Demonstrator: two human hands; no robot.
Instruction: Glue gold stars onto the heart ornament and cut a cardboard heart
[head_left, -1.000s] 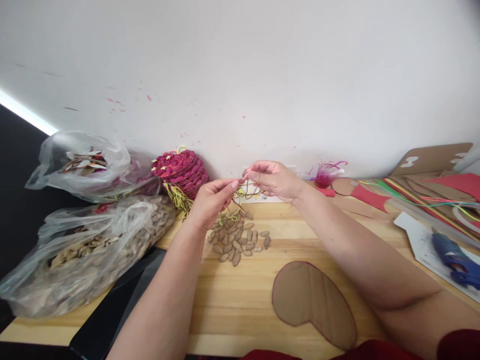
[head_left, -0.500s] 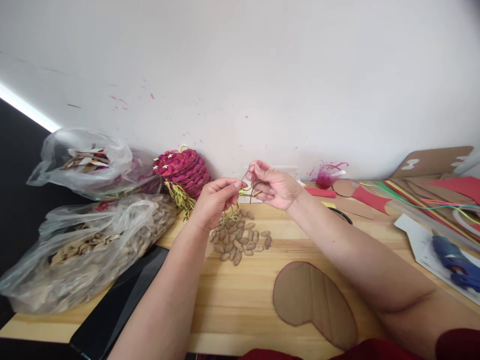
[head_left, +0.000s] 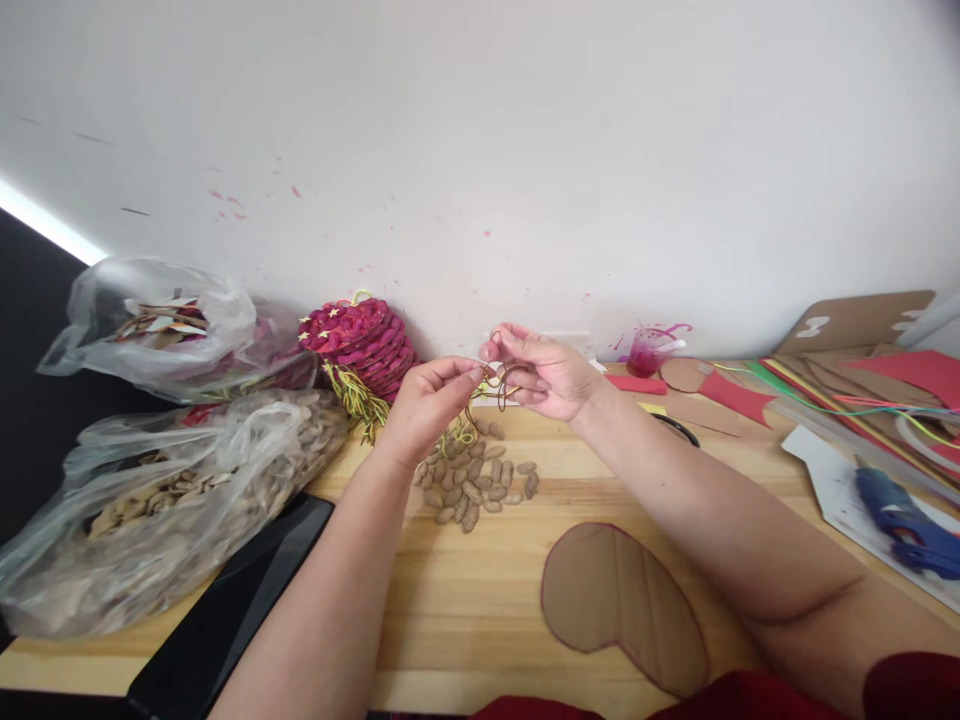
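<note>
My left hand and my right hand meet above the wooden table, both pinched on a thin brown and yellow cord that loops between the fingertips. Yellow strands of it hang down toward a small pile of tan seed shells lying right below the hands. A kidney-shaped brown cardboard piece with a dark red edge lies nearer to me, under my right forearm.
Two clear plastic bags sit at the left: one full of shells, one with scraps. A magenta shell ornament leans on the wall. Coloured paper and cardboard and a blue glue gun lie at the right. A black object is at the front-left edge.
My right hand has closed and turned in toward the left hand, and the cord now forms a small loop between the fingertips. The view shifted slightly.
</note>
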